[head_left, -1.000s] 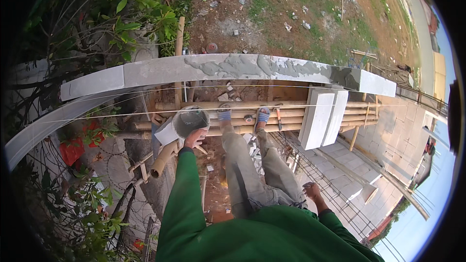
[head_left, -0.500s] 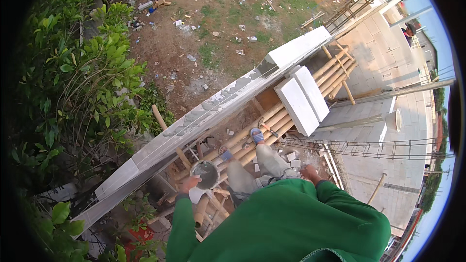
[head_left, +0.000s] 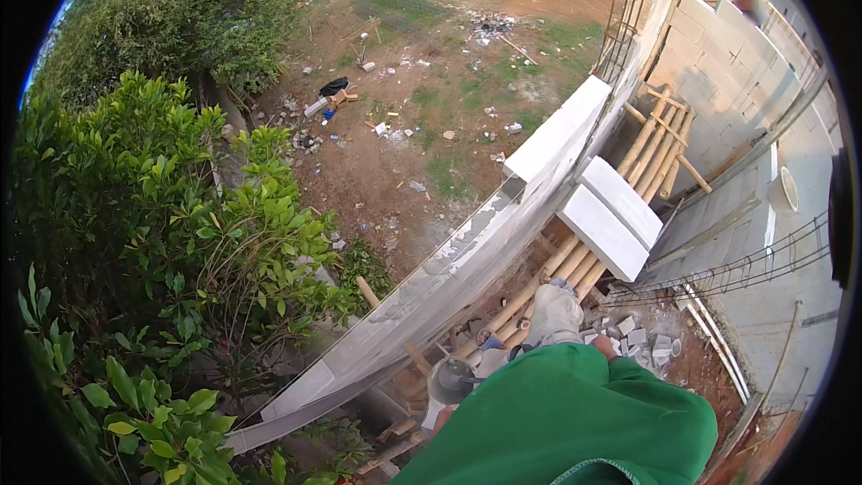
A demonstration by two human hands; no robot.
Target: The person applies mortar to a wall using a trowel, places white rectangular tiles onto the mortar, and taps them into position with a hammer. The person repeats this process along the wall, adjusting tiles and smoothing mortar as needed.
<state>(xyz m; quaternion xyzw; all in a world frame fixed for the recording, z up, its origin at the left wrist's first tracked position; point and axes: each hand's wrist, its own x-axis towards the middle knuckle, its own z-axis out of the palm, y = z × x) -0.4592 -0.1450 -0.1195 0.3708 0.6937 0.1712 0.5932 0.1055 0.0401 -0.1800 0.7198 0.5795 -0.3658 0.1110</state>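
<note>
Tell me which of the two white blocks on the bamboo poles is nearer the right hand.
The lower-left white block, on the person's side, is nearer the right hand; the upper-right block lies beyond it.

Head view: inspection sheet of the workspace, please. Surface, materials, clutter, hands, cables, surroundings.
Surface: bamboo platform beside a pale wall.
Materials: two white blocks lying side by side on the bamboo; patchy grey mortar along the wall top; round bucket, grey inside, near the feet.
Clutter: broken block pieces on the ground; scattered debris on the soil beyond the wall.
Hands: left hand near the bucket, mostly hidden; right hand beside the leg, grip unclear.
Cables: nothing seen.
Surroundings: leafy bushes left; upright rebar and a blurred person upper right.
</note>
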